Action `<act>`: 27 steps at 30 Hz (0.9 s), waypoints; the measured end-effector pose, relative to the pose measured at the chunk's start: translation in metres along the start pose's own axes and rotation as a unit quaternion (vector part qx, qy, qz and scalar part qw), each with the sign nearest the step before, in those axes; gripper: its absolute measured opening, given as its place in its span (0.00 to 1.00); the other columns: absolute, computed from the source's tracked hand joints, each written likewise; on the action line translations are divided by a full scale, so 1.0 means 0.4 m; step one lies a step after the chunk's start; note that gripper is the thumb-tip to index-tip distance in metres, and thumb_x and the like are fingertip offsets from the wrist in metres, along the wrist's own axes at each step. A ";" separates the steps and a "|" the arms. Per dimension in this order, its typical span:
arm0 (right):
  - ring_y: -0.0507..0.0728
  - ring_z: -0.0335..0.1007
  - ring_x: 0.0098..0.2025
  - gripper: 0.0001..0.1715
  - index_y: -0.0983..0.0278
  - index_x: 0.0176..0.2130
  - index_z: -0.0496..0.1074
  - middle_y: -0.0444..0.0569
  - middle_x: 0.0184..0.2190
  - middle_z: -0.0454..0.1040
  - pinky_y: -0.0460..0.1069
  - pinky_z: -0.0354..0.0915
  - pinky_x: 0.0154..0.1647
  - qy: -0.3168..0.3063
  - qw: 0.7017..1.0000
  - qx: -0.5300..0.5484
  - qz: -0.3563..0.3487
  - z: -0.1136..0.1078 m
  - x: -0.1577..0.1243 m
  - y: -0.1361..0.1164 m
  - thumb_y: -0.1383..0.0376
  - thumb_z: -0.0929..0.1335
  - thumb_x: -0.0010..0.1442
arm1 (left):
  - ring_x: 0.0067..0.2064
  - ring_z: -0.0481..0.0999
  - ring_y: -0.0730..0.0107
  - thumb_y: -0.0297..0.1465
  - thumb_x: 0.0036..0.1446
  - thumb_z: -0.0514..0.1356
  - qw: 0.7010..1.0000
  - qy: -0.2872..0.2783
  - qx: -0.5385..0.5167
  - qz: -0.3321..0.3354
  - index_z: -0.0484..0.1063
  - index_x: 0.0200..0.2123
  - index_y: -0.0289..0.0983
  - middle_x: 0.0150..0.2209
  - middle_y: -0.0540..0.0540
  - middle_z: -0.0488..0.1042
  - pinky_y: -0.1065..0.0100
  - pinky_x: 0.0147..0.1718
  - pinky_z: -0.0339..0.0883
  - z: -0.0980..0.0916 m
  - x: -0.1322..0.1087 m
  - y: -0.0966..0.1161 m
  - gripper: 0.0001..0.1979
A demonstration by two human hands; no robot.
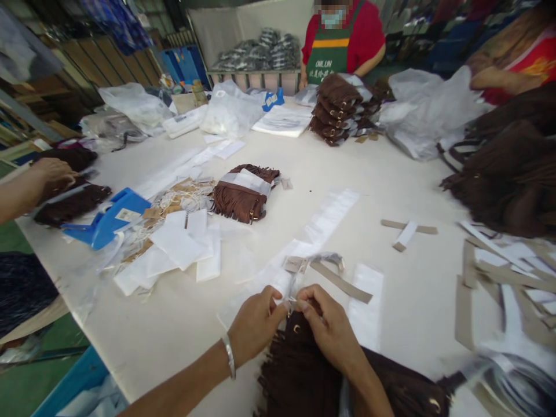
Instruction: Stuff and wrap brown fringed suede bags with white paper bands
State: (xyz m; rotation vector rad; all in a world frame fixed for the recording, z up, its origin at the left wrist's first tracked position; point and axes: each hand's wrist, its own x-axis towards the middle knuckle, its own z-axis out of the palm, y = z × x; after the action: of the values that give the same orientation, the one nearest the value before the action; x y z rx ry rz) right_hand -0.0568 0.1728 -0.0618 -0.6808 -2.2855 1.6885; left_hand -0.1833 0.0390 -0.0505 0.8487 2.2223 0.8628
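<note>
Green apron (328,55): "OMLUN" in white; characters beneath (321,73) unclear.

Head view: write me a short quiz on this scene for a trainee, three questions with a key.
1. Which hand, the left hand or the right hand, has the silvery bracelet at its wrist?
2. True or false: both hands are close together at the nearest fringed dark bag.
3. What colour is the band across the brown bag at mid-table? A: red; B: white; C: green.

Key: 1. left hand; 2. true; 3. B.
</note>
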 end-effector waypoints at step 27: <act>0.53 0.63 0.34 0.08 0.61 0.34 0.62 0.44 0.33 0.66 0.49 0.58 0.35 -0.058 0.993 -0.094 -0.033 -0.010 -0.004 -0.029 0.73 0.60 0.62 | 0.16 0.56 0.82 0.44 0.56 0.60 0.943 -0.070 -0.315 -0.084 0.64 0.30 0.37 0.19 0.56 0.64 0.77 0.15 0.49 0.030 0.055 -0.058 0.16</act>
State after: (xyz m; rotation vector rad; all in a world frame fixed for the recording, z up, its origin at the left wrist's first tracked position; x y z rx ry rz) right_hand -0.0563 0.1725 -0.0496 -0.5477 -2.5432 1.5338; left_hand -0.1962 0.0457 -0.0814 0.3904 1.6972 1.2819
